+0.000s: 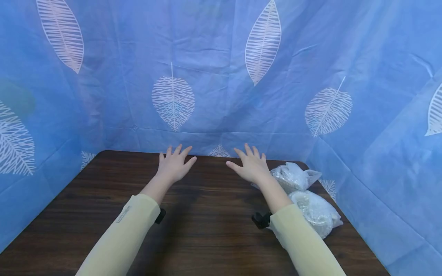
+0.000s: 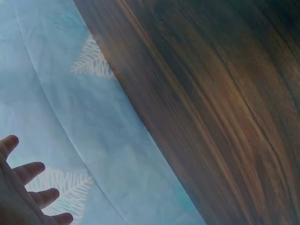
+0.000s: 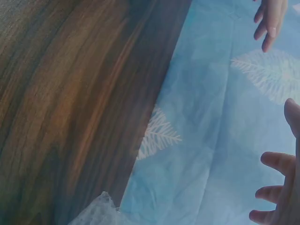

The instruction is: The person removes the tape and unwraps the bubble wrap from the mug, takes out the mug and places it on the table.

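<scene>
Both hands reach out above the dark wooden table, palms down with fingers spread. My left hand [image 1: 173, 165] is over the left part of the far edge and holds nothing; its fingers [image 2: 29, 172] also show in the left wrist view. The right hand [image 1: 253, 165] hovers likewise, empty, close to two bubble-wrapped bundles. The farther bundle [image 1: 293, 177] lies just right of that hand. Beside the right forearm lies the nearer bundle [image 1: 315, 211], partly covered by the sleeve. What the wrapping contains cannot be made out. In the right wrist view, a corner of bubble wrap [image 3: 98, 213] shows at the bottom.
The dark wood-grain table [image 1: 207, 230] runs back to a blue curtain [image 1: 214, 103] printed with white leaves, which also hangs along the left and right sides. A black wrist strap piece [image 1: 261, 220] sticks out by the right cuff.
</scene>
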A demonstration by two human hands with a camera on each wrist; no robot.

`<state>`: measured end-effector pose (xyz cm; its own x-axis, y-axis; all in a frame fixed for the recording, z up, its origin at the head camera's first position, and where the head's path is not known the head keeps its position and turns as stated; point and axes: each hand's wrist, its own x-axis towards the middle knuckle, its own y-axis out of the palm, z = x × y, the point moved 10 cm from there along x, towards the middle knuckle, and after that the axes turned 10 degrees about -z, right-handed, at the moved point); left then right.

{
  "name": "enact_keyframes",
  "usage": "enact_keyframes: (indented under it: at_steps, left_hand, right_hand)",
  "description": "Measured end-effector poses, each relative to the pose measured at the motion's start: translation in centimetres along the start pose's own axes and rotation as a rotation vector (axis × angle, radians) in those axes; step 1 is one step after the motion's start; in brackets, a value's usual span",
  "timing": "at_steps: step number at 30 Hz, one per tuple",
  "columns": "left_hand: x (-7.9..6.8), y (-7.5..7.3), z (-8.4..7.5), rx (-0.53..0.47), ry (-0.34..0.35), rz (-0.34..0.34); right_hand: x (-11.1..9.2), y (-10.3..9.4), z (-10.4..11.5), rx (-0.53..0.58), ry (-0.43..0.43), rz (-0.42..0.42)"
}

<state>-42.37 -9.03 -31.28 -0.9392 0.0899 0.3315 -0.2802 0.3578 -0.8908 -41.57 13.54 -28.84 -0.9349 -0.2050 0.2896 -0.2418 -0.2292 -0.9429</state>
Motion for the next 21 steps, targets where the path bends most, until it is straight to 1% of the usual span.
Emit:
enact_keyframes:
  at_steps: [6, 14, 21]
  left_hand:
    - [-0.6, -0.2, -1.0, -0.049, 0.025, -0.010]
    - [-1.2, -1.0, -2.4, -0.119, 0.073, -0.070]
    - [-2.2, -1.6, -3.7, -0.192, 0.116, -0.112]
  right_hand:
    - [-0.8, -0.9, 0.0, 0.017, -0.014, -0.018]
    - [-2.2, -2.2, 0.0, 0.057, -0.037, -0.073]
    - [-3.6, -3.4, 0.0, 0.093, -0.057, -0.121]
